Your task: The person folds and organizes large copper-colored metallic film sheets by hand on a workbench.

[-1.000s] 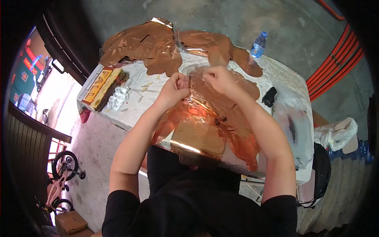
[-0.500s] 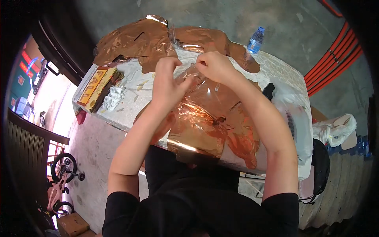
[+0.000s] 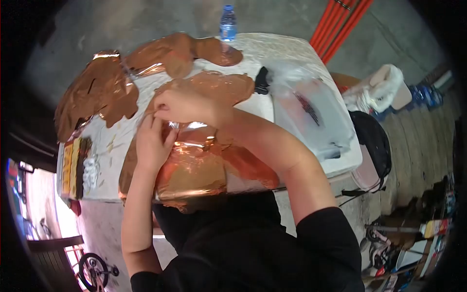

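Note:
A shiny copper-coloured foil sheet [image 3: 192, 177] lies on the white-covered table [image 3: 253, 109], right in front of my body. Over its upper left part, my left hand [image 3: 154, 141] rests with thumb and fingers apart, fingertips at the foil. Close above it, my right hand [image 3: 182, 104] is closed, with thumb and fingers pinched together; what is between them is too small to make out. More copper foil pieces [image 3: 95, 90] lie along the far and left sides of the table.
At the far edge stands a water bottle [image 3: 227, 23]. A clear plastic bag [image 3: 311, 112] and a black item [image 3: 262, 81] lie to the right. A yellow box [image 3: 74, 168] and crumpled white material [image 3: 91, 173] are at the left. A black bag [image 3: 372, 146] is beside the table.
The view has turned, and the table's contents appear shifted left. Both hands have come lower over the foil and closer together; the left hand's fingers now lie below the right hand.

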`<state>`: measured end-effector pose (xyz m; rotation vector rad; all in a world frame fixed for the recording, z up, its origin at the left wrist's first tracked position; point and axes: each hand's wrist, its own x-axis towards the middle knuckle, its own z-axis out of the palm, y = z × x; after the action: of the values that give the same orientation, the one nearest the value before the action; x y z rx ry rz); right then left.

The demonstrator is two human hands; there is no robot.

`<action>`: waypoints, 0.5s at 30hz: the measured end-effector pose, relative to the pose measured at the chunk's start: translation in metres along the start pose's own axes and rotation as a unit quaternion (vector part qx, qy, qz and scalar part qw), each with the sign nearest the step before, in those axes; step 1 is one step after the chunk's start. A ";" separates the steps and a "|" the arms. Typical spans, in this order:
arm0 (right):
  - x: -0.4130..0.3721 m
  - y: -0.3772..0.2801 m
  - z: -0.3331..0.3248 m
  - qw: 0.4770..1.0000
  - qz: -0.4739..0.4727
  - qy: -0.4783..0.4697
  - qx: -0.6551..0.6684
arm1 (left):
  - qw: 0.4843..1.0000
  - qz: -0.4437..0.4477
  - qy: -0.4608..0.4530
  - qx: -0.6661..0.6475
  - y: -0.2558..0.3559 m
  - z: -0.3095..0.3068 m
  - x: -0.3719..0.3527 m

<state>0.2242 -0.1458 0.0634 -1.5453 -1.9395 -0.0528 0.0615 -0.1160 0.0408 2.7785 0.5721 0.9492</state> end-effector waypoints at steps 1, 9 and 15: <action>-0.004 0.004 0.000 0.995 0.032 -0.022 0.094 | 1.000 0.001 0.006 0.002 0.000 0.002 -0.002; -0.034 0.021 0.036 0.997 0.043 0.048 -0.053 | 0.983 -0.098 -0.015 -0.157 -0.005 0.014 -0.006; -0.023 0.027 0.057 0.994 0.045 0.079 -0.057 | 0.964 -0.180 -0.080 -0.178 0.002 0.005 -0.005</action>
<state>0.2247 -0.1338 -0.0030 -1.6478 -1.7687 -0.2435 0.0616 -0.1205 0.0341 2.2999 0.7623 0.6641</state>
